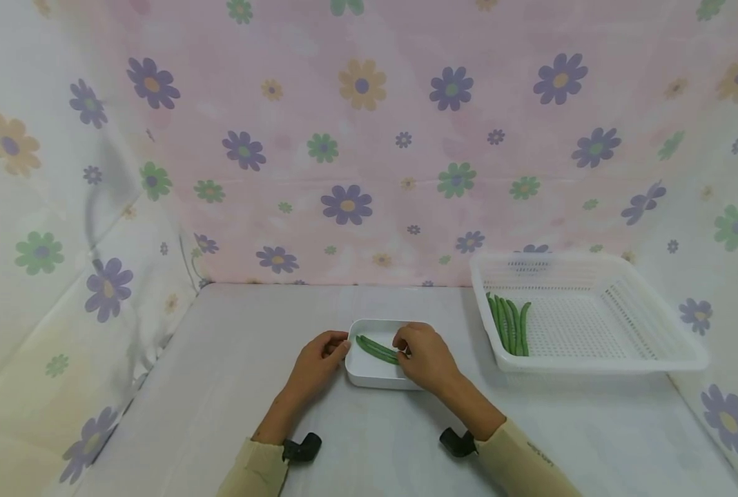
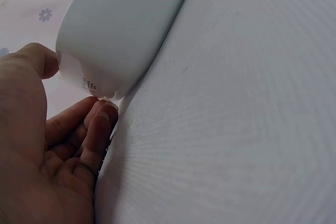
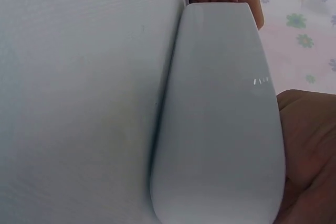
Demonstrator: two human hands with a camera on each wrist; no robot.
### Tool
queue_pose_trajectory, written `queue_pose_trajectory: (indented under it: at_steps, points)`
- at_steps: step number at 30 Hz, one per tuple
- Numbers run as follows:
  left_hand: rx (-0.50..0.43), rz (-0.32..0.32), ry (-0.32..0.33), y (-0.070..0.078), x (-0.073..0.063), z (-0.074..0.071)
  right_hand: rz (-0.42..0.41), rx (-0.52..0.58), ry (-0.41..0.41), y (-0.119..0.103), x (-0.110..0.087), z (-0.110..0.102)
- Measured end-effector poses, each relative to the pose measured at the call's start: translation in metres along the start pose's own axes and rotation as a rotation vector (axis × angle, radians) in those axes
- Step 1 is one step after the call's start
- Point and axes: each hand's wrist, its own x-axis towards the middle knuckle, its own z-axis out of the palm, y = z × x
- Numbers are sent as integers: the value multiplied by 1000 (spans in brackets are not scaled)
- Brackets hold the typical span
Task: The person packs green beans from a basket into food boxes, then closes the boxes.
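Observation:
A small white rectangular dish [image 1: 373, 381] sits on the table in the head view, with a few green beans [image 1: 376, 350] lying slantwise inside. My left hand [image 1: 315, 360] holds the dish's left end; in the left wrist view its thumb touches the upper edge and its curled fingertips meet the lower side. Over the dish's right part, my right hand [image 1: 429, 357] reaches in and pinches the right end of the beans. The dish wall [image 3: 215, 114] hides those fingertips in the right wrist view.
To the right stands a white perforated plastic basket [image 1: 598, 366], with several more green beans [image 1: 509, 324] along its left side. A pale cloth covers the table [image 1: 238, 400]. Flower-print curtains [image 1: 381, 159] hang behind and at both sides.

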Motion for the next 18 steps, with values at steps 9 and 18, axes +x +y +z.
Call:
queue_pose_trajectory:
  at_steps: [9, 18]
  points:
    - [1, -1, -3, 0, 0, 0, -23, 18, 12, -5, 0, -28]
    - [4, -11, -1, 2, 0, 0, -13, 22, 101, -2, 1, -70]
